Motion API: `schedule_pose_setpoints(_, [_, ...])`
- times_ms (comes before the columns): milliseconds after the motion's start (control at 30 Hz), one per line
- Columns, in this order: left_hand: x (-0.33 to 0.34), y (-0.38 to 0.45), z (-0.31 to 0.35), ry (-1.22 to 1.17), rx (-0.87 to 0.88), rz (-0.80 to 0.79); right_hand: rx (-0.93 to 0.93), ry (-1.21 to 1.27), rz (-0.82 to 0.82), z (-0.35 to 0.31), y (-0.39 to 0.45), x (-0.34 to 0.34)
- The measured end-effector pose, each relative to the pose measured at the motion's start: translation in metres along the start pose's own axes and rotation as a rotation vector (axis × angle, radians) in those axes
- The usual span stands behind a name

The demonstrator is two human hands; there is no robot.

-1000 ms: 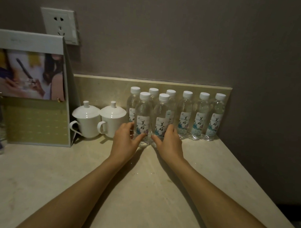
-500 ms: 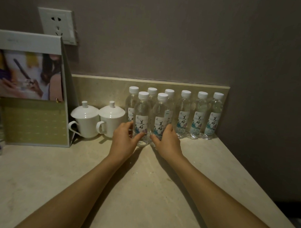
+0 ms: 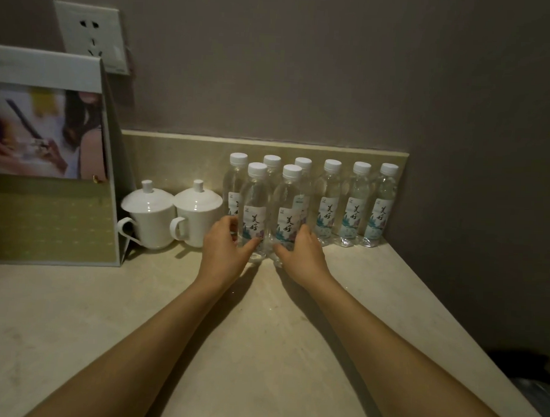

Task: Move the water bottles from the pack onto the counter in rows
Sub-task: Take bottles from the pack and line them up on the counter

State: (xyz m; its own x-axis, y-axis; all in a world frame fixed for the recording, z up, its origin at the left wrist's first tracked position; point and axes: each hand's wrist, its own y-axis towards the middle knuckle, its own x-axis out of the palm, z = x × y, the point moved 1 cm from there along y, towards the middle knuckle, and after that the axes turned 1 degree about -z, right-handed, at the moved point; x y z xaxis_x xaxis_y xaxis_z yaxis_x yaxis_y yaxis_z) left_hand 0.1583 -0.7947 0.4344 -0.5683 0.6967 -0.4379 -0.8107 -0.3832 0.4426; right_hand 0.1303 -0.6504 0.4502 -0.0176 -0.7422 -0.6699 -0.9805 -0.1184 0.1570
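Counter (image 3: 262, 348) | left hand (image 3: 224, 250), right hand (image 3: 301, 256) each cup a front bottle (image 3: 255, 207), fingers curled round bases | nudge both level, upright, against back row (image 3: 330, 197)

White caps (image 3: 257, 169), beige counter (image 3: 262, 348)

The bottle labels (image 3: 254, 223) read "美好" in black characters.
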Motion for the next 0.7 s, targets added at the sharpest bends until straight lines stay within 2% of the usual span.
schedule_pose_setpoints(200, [0.0,-0.004,0.002,-0.031,-0.02,-0.013,-0.012,0.027,0.012,0.001,-0.005,-0.007])
schedule_pose_setpoints(300, [-0.007,-0.013,0.019,-0.091,-0.031,0.146,-0.02,0.039,0.059,0.002,-0.01,-0.019])
schedule_pose_setpoints(400, [-0.011,-0.021,0.053,-0.133,0.062,0.246,-0.035,0.073,0.149,0.0,-0.017,-0.039])
schedule_pose_setpoints(533, [0.003,-0.038,0.104,-0.195,0.157,0.203,-0.1,0.128,0.318,0.003,-0.032,-0.077])
schedule_pose_setpoints(700, [0.047,-0.069,0.149,-0.239,0.162,0.115,-0.139,0.17,0.44,0.04,-0.06,-0.134])
